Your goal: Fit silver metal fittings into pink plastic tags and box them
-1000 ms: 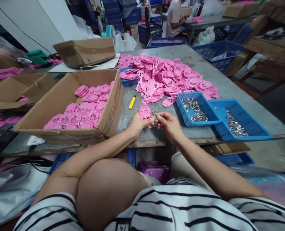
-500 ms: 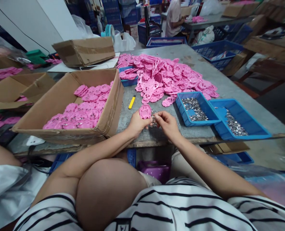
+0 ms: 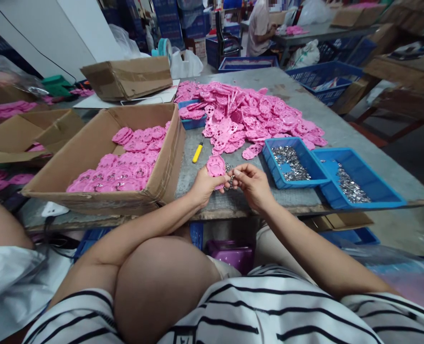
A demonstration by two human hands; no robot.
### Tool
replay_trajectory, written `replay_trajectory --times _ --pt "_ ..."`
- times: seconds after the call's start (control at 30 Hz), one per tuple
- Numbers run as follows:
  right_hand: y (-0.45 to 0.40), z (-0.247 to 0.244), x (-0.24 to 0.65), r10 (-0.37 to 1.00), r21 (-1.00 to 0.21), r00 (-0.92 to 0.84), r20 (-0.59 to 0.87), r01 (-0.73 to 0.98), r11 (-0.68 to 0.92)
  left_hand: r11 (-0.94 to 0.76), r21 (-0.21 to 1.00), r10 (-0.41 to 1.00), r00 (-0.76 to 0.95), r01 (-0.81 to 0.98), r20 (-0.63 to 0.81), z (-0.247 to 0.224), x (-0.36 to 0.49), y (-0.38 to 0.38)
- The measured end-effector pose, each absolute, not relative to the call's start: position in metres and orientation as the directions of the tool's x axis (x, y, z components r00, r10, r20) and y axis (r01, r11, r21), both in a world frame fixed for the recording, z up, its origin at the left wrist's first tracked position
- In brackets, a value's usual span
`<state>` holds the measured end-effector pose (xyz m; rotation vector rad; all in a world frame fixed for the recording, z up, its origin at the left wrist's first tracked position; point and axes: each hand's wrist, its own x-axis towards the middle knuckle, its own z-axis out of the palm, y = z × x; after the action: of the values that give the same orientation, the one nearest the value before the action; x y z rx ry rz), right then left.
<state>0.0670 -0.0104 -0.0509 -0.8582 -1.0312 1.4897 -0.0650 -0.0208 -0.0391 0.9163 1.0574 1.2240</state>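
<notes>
A pink plastic piece [image 3: 216, 165] is gripped in my left hand [image 3: 204, 185], its moulded face turned up. Close beside it on the right, my right hand [image 3: 253, 185] has its thumb and forefinger pinched together near the piece's edge; what they hold is too small to name. Small silvery metal parts [image 3: 228, 169] show between and behind the two hands. Beyond them lies a large heap of pink pieces [image 3: 251, 112]. A yellow-handled tool [image 3: 197, 153] rests on the table behind my left hand.
An open cardboard box [image 3: 169, 177] with pink pieces stands at the left. Two blue trays [image 3: 277, 180] [image 3: 387, 191] of metal parts are at the right, near the table edge [image 3: 233, 213]. A person [image 3: 258, 28] sits at another table behind.
My right hand has shifted slightly right and its fingers have turned a little beside the pink piece. My left hand still holds the piece in nearly the same place.
</notes>
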Motion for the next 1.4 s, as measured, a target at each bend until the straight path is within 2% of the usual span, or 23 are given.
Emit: replay_trajectory --times 0.37,0.7,0.9,1.07,1.23,1.4 --pt "-0.006 -0.058 0.082 0.964 -0.979 -0.264 -0.021 -0.192 -0.074 0.147 0.953 0.989 0.037 -0.265 -0.142 -0.04 -0.065 -0.02" --pt "-0.005 -0.055 0.079 0.972 -0.999 -0.229 0.042 -0.039 0.034 0.164 0.975 0.986 0.037 -0.151 -0.16 -0.04 -0.065 -0.018" --pt "-0.007 -0.051 0.077 0.979 -0.992 -0.191 -0.079 -0.087 -0.097 0.129 0.987 0.991 -0.022 -0.092 -0.131 -0.035 -0.064 -0.018" --pt "-0.008 -0.049 0.077 0.981 -0.998 -0.189 -0.035 -0.043 -0.044 0.144 0.986 0.988 -0.038 -0.087 -0.148 -0.035 -0.063 -0.018" --pt "-0.005 -0.05 0.075 0.982 -0.999 -0.185 -0.036 -0.013 -0.039 0.121 0.98 0.992 0.0 -0.155 -0.123 -0.041 -0.065 -0.018" --pt "-0.001 -0.049 0.081 0.993 -0.991 -0.12 -0.022 -0.127 -0.037 0.172 0.895 0.973 0.213 -0.411 -0.089 -0.036 -0.066 -0.021"
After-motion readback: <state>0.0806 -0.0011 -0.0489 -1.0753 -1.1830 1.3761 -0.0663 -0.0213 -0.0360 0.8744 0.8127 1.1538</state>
